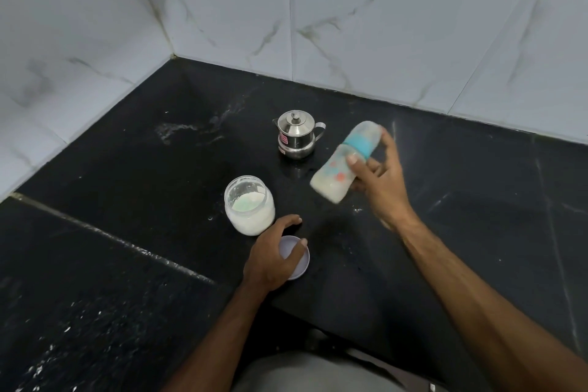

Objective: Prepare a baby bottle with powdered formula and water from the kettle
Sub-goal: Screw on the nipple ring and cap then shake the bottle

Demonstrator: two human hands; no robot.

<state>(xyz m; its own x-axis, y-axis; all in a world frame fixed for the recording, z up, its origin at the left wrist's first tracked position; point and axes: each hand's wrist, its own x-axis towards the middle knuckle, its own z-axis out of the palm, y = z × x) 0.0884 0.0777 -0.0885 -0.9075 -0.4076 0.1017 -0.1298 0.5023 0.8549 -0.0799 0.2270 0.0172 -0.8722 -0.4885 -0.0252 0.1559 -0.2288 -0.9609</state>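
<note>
Bottle (345,161) motion-blurred, lid (299,259) half hidden

The surface (159,143) is black with pale flecks; the wall tiles (381,25) are white with grey veins. The bottle (337,175) at three o'clock is milky with orange-red and teal prints and a turquoise collar (361,143). The kettle (296,137) is silver with a pink label, the jar (249,208) clear over white powder, the lid (297,259) pale lilac.

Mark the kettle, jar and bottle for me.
kettle (296,137), head view, steel body.
jar (249,212), head view, glass side.
bottle (337,173), head view, milky lower body.
</note>
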